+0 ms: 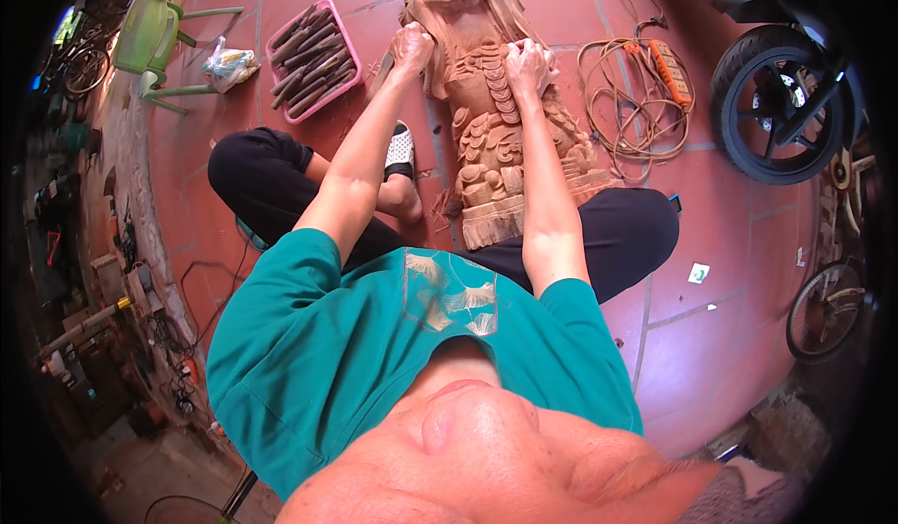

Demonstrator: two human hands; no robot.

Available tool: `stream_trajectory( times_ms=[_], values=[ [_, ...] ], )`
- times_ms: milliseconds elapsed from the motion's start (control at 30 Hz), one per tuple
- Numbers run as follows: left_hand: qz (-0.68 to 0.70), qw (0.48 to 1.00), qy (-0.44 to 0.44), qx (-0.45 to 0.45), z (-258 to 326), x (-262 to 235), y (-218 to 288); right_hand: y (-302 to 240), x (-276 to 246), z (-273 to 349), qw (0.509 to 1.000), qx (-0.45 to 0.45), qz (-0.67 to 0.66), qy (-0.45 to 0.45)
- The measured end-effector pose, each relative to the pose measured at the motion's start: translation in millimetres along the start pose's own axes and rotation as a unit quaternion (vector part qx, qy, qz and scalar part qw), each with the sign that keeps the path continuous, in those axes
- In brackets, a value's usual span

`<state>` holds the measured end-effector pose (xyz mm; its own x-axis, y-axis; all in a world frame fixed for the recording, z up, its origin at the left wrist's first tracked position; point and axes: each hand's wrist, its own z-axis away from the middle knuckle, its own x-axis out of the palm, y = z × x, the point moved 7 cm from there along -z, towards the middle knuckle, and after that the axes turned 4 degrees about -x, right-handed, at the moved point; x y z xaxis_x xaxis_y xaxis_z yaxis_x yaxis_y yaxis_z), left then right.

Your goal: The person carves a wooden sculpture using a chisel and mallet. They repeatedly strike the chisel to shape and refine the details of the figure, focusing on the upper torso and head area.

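Both left hand (412,47), near twelve o'clock, and right hand (530,67), near one, curl fingers tightly at the carved wooden statue (486,154); whether gripping anything, I cannot tell.

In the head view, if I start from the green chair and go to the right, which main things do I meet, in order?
Green chair → pink basket → wooden carving → orange power strip → black wheel.

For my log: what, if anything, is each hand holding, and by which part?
Cannot be told. The left hand is curled at the left side of the carving, the right hand over its front; any grip is hidden.
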<state>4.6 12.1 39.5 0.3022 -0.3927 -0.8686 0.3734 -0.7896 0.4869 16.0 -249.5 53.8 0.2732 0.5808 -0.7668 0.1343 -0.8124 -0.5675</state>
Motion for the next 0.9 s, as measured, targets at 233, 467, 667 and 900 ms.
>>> stream_trajectory(
  times_ms=[233, 467, 667, 900],
  values=[
    [-0.04, 0.99, -0.013, 0.137, 65.9, -6.4, 5.5, 8.2, 1.0, -0.3, 1.0, 0.008, 0.0, -0.006],
    [-0.062, 0.981, -0.071, 0.167, 101.4, -10.9, -8.7, 6.0, 3.6, -1.5, 1.0, 0.003, 0.001, -0.021],
    [-0.001, 0.981, -0.145, 0.126, 87.8, -18.7, -12.9, 8.6, 2.2, -3.6, 0.999, 0.022, -0.004, -0.028],
    [-0.058, 0.992, -0.032, 0.111, 47.3, -29.7, 20.2, 4.3, 4.4, -2.3, 0.998, 0.032, -0.017, -0.043]
  ],
)
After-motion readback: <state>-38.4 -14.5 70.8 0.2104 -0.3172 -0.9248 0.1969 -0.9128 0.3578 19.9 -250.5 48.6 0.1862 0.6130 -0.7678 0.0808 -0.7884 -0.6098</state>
